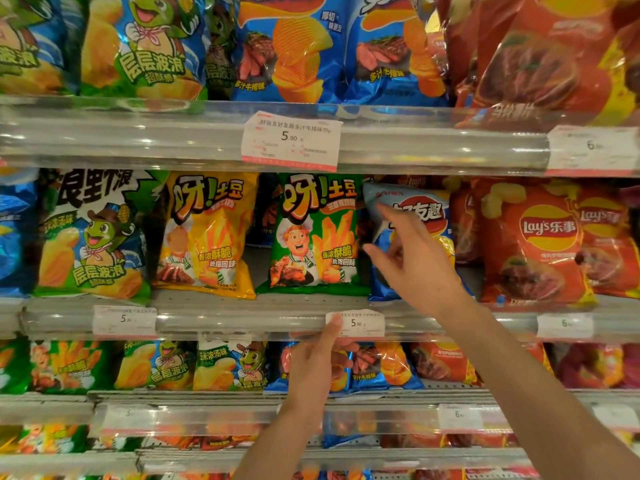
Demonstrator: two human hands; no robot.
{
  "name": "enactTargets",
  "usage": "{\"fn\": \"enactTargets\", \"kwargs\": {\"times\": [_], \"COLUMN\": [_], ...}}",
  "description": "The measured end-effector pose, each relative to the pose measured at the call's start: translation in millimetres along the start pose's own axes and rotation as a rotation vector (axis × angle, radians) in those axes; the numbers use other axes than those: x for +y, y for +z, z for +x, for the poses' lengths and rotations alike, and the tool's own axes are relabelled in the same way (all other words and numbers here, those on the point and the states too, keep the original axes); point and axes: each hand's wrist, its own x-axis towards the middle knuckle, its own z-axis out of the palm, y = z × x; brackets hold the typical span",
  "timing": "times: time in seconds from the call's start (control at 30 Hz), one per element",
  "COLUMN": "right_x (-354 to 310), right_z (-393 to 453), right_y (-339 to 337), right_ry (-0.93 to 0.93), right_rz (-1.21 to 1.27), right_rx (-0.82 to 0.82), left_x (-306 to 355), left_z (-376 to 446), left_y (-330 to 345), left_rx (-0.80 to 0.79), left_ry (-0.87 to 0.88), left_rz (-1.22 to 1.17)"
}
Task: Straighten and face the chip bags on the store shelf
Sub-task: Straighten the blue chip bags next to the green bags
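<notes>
Facing a store shelf (pixel 242 306) stocked with chip bags on several levels. Right hand (pixel 412 258) raised toward 1 o'clock of centre, laid against the front of a blue chip bag (pixel 419 209) on the middle level; grip apart, fingers spread and mostly straight, index fingertip near the bag's crumpled top left corner, thumb stretched toward 9 o'clock. Cannot tell whether any finger pinches the foil. Blue bag tilted, top leaning toward 11 o'clock, wedged between a green fries bag (pixel 317 233) at its 9 o'clock and a red Lay's bag (pixel 533 244) at its 3 o'clock, touching or overlapping the green one's edge. Yellow fries bag (pixel 207 233) standing upright further toward 9 o'clock, then a green turtle bag (pixel 93 233) beyond it.

Left hand (pixel 315 365) lower, near 6 o'clock, index finger pointing up and touching the shelf edge just beside a price tag (pixel 358 323); remaining fingers loosely curled, holding nothing. Larger price tag (pixel 291 140) hanging on the rail above, at 12 o'clock.
</notes>
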Motion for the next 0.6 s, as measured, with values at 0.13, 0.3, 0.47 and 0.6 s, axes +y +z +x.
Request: {"fn": "enactTargets", "kwargs": {"times": [0.13,0.3,0.47,0.6], "right_x": [36,61,70,74], "right_z": [-10,-29,-34,-34], "right_y": [-25,-31,-24,-23], "right_ry": [0.064,0.271,0.412,0.402], "right_rz": [-0.071,-0.03,0.196,0.263], "right_rx": [0.142,-0.083,-0.177,-0.163], "left_x": [-3,-6,-3,-3], "left_z": [-5,-12,-14,-11], "left_y": [11,26,30,25], "left_rx": [0.076,0.111,0.052,0.017], "left_ry": [0.032,0.032,0.048,0.059], "left_rz": [-0.036,-0.07,-0.105,-0.1]}}
